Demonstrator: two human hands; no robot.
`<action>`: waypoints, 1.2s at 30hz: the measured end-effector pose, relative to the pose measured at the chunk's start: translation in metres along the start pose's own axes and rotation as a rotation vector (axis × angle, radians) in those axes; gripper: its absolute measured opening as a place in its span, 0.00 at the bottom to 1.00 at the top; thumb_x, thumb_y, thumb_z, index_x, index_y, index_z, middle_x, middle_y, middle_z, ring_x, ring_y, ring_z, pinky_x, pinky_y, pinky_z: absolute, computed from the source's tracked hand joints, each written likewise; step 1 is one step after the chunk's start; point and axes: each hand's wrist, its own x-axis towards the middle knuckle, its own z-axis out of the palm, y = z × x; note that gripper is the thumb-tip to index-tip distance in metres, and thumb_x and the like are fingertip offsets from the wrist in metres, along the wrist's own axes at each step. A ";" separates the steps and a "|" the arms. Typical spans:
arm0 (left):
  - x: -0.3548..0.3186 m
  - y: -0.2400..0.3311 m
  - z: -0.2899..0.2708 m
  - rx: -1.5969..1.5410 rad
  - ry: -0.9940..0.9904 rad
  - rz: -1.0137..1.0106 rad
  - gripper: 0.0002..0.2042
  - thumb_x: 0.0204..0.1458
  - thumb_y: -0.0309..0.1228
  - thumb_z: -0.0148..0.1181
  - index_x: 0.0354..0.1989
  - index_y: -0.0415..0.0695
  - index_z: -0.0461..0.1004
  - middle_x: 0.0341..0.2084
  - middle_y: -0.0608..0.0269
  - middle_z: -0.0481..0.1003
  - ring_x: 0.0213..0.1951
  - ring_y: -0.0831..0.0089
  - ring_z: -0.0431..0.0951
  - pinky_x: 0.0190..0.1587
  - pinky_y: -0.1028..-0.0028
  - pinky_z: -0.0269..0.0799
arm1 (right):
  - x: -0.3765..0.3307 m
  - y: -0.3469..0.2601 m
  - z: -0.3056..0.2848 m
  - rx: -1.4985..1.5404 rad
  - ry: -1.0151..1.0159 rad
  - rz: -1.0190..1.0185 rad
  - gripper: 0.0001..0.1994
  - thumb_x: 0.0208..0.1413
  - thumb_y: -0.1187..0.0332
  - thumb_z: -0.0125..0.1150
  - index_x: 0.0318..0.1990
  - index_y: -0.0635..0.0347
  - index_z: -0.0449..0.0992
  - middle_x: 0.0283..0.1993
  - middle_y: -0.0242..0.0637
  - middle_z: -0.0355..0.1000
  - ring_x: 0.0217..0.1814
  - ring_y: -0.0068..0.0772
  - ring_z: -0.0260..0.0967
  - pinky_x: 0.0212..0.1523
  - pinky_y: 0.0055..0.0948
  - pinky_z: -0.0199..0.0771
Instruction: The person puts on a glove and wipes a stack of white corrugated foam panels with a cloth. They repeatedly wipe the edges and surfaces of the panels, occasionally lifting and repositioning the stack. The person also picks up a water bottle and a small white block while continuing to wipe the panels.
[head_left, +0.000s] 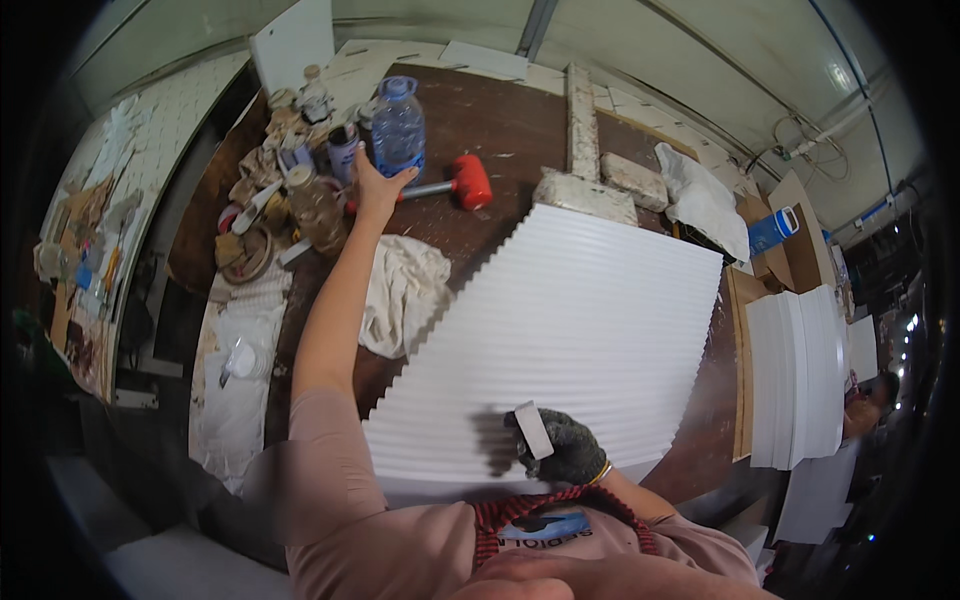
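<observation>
My left hand (376, 185) reaches far across the brown table (500, 125), its fingers around the base of a clear plastic water bottle (398, 125) with a blue cap. My right hand (565, 448) wears a dark glove and grips a small white block (533, 428), held against the near edge of a large white ribbed panel (570, 330) that lies flat on the table. A red rubber mallet (465, 182) lies just right of the bottle.
Jars, cans and tape rolls (280, 190) crowd the table's left end. A white rag (405, 290) lies beside the panel. A rough stone bar (583, 150) and a white bag (703, 200) sit at the back. White panels are stacked (800, 375) at right.
</observation>
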 end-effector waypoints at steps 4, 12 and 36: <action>0.035 -0.022 0.050 -0.107 0.125 0.010 0.57 0.33 0.39 0.82 0.69 0.28 0.50 0.65 0.36 0.60 0.67 0.47 0.61 0.70 0.61 0.55 | 0.002 0.000 -0.011 0.172 -0.064 0.020 0.30 0.57 0.63 0.62 0.64 0.73 0.64 0.40 0.49 0.78 0.33 0.40 0.76 0.34 0.36 0.76; 0.068 -0.033 0.067 -0.189 0.175 -0.016 0.36 0.34 0.26 0.76 0.57 0.34 0.67 0.50 0.49 0.76 0.52 0.56 0.77 0.58 0.65 0.69 | 0.001 -0.002 -0.034 -0.011 -0.010 0.077 0.36 0.56 0.57 0.66 0.65 0.73 0.62 0.44 0.48 0.77 0.41 0.36 0.78 0.42 0.33 0.78; -0.231 0.090 -0.362 -0.373 -0.024 -0.435 0.31 0.30 0.18 0.60 0.53 0.31 0.74 0.42 0.56 0.78 0.43 0.68 0.79 0.50 0.72 0.73 | 0.007 0.008 -0.017 -0.012 0.019 -0.114 0.36 0.53 0.56 0.66 0.62 0.76 0.66 0.36 0.47 0.77 0.29 0.40 0.75 0.28 0.34 0.76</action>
